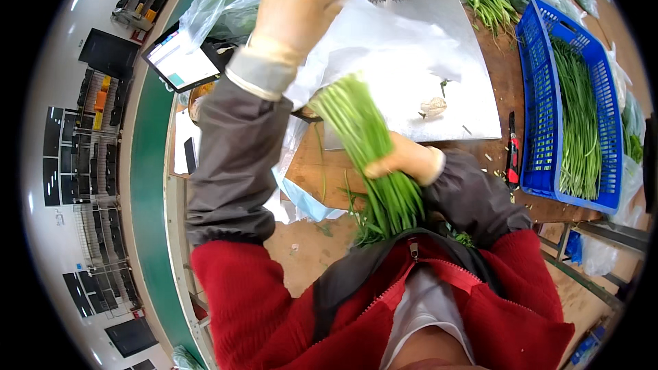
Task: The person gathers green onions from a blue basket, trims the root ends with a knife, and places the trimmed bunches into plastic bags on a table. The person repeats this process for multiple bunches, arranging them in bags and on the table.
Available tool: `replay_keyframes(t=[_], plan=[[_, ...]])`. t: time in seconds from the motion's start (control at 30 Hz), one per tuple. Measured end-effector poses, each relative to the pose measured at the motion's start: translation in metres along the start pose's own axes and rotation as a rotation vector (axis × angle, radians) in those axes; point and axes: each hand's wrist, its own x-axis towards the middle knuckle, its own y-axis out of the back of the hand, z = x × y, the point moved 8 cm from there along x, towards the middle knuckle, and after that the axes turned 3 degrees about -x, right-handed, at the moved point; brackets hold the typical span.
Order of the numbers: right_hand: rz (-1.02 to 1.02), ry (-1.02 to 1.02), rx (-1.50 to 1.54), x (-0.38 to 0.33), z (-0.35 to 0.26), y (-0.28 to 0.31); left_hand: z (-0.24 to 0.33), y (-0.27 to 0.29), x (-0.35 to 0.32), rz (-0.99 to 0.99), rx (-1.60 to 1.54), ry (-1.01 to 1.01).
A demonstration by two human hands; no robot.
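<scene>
My gloved right hand is wrapped round a bunch of long green vegetable stems. The bunch slants across the table's near edge, its pale cut ends pointing away from me and its leaves lying against my front. Raised over the left part of the table, my gloved left hand is closed on a thin, see-through plastic bag. The bag hangs down and spreads rightward over a shiny metal sheet, close to the cut ends. Motion blurs the left hand and the bag a little.
At the right a blue plastic crate holds long green stems. A red-and-black utility knife lies beside it. Bagged greens and a tablet are at the far left; loose greens lie far right. A phone rests at left.
</scene>
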Motion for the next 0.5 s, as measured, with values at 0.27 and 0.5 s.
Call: replay_keyframes(t=[0.27,0.5], plan=[[0.283,0.076,0.574,0.019,-0.035,0.068,-0.04,0.028,-0.163,0.584,-0.086,0.444],[0.289,0.099,0.562,0.052,-0.006,0.057,-0.107,-0.129,-0.176,0.906,-1.321,0.956]])
